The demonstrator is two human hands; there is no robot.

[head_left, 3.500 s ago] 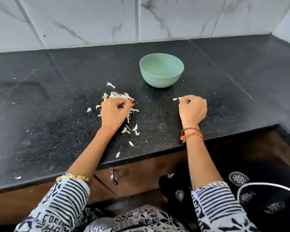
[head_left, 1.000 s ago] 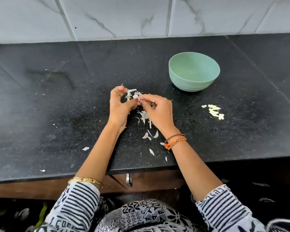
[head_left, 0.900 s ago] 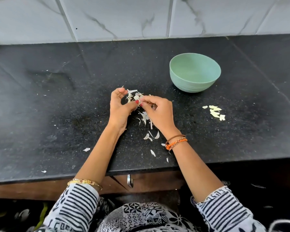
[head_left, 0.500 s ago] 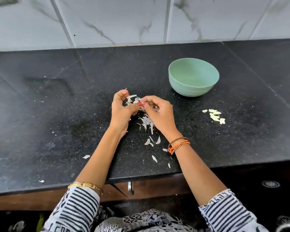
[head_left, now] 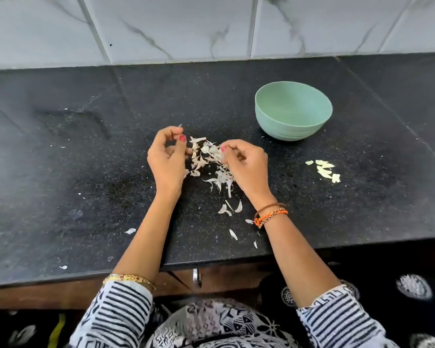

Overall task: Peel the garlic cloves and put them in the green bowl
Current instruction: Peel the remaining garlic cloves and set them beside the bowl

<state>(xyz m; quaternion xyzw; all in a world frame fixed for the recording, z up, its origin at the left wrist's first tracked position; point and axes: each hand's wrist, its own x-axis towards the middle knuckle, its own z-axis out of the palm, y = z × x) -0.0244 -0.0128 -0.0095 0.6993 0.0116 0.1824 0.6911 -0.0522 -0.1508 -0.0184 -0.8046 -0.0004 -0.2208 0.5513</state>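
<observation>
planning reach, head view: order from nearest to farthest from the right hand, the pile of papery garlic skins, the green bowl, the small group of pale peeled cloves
1. Pile of papery garlic skins, touching the right hand, on its left.
2. Green bowl, behind it, to the right.
3. Small group of pale peeled cloves, far right on the black counter.

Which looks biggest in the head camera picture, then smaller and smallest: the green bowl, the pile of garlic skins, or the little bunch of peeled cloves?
1. green bowl
2. pile of garlic skins, spread between the left hand and right hand, partly hidden, so this is unsure
3. peeled cloves, smallest
</observation>
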